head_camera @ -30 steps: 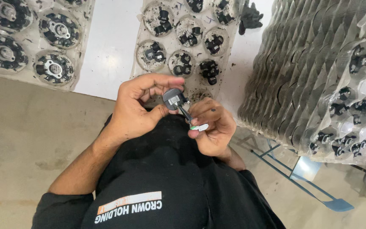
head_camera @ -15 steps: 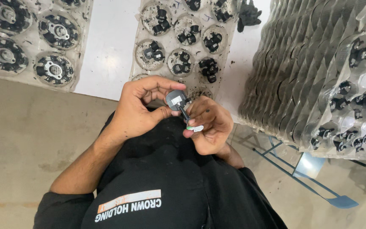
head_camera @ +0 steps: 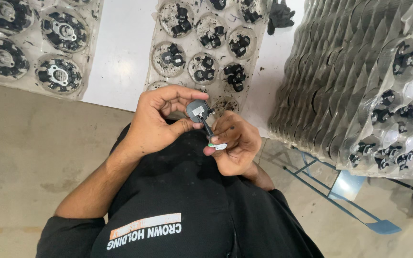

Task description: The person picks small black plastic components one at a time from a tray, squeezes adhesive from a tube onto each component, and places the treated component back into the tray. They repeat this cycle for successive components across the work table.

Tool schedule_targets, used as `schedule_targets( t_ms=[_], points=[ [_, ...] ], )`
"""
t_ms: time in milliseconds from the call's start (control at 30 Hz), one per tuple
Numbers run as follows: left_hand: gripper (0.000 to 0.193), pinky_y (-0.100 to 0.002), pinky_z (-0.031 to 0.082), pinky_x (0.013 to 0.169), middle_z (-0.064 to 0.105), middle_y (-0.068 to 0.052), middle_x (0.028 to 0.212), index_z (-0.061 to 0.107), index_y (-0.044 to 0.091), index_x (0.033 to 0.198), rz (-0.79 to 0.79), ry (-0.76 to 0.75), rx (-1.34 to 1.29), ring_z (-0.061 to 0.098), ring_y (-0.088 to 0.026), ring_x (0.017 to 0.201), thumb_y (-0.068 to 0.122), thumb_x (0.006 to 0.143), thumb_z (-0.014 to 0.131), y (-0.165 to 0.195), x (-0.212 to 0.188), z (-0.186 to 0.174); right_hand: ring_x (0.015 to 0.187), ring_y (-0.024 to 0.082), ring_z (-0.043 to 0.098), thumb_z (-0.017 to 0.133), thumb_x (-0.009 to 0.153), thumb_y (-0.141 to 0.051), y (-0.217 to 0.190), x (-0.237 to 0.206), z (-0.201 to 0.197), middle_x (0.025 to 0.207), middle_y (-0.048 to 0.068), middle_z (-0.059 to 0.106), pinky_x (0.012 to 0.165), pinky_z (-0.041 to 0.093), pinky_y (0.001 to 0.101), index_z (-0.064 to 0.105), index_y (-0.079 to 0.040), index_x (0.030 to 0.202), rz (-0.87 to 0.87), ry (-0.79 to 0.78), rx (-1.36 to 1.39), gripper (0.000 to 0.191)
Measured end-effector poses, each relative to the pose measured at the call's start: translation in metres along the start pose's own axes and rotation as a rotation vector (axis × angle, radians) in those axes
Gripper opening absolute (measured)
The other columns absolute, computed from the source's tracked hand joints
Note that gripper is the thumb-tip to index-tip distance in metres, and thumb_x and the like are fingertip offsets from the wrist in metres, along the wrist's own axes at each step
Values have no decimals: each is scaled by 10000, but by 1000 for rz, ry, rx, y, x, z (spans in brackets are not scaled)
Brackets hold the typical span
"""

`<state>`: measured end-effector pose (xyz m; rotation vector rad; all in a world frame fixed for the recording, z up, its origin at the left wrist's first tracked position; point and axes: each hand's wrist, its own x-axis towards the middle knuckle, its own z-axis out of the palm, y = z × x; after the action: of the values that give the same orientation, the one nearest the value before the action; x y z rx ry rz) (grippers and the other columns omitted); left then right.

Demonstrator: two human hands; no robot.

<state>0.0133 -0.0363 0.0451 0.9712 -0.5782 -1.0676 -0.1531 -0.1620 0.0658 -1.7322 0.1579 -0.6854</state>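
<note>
I hold a small black part (head_camera: 198, 111) between both hands, close to my chest and just near of the counter (head_camera: 120, 52) edge. My left hand (head_camera: 156, 122) is closed on it: thumb below, fingers curled over the top, so the part sits pinched at the fingertips with its pale metal face turned up toward me. My right hand (head_camera: 233, 143) lies immediately right of and nearer than the part, fingers folded narrow around a thin dark tool (head_camera: 208, 128).

The tool's long axis runs diagonally, from my right fingers up and left into the part. Its tip meets the part at the lower right edge; I cannot tell whether it is seated in it. A small pale and green item (head_camera: 217, 145) shows at my right fingertips.

The left hand carries the part; the right hand only touches it through the tool.

Directly beyond my hands lies a clear tray (head_camera: 206, 52) of round pockets holding similar black parts. A second tray (head_camera: 29, 48) with larger round assemblies lies far left. A tall stack of trays (head_camera: 359, 86) stands on the right.
</note>
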Motion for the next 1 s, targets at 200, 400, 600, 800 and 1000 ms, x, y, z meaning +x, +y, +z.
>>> schedule_targets(
  t_ms=[200,400,600,800,1000],
  points=[
    [425,-276,638,901,716,-100,1129,634,-66,1295,23,17,-18,712,-120,1017,-209,895,623,-10,-1,0,735,176,600,861,877,-123,-1,0,1,814,75,587,671,531,284,592,-38,890,19,-4,30,282],
    [409,-280,601,919,699,-100,1186,604,-70,1346,42,13,-229,689,-132,1045,-127,955,705,-28,-1,1,799,165,600,828,918,-65,-1,-6,7,869,72,581,712,606,312,603,-16,919,98,31,156,230],
    [454,-309,614,958,717,-111,1158,583,-56,1349,-12,-86,-390,726,-168,1062,-22,941,778,-36,-7,-2,844,166,628,782,990,-91,0,-12,10,945,82,626,816,590,320,590,-36,1025,88,186,203,203],
    [499,-284,600,885,716,-83,1144,614,-45,1351,-113,-86,-474,697,-137,997,130,932,821,-44,-8,-2,941,200,641,660,1076,-117,-6,-12,3,1083,120,613,855,574,343,607,0,1091,66,208,49,129],
    [506,-305,618,828,722,-124,1114,610,-36,1339,-179,-159,-564,723,-171,935,209,952,825,-47,-11,-5,925,182,641,616,1070,-86,-13,-10,0,1048,136,649,795,556,282,610,15,1099,122,84,16,105]
  ],
)
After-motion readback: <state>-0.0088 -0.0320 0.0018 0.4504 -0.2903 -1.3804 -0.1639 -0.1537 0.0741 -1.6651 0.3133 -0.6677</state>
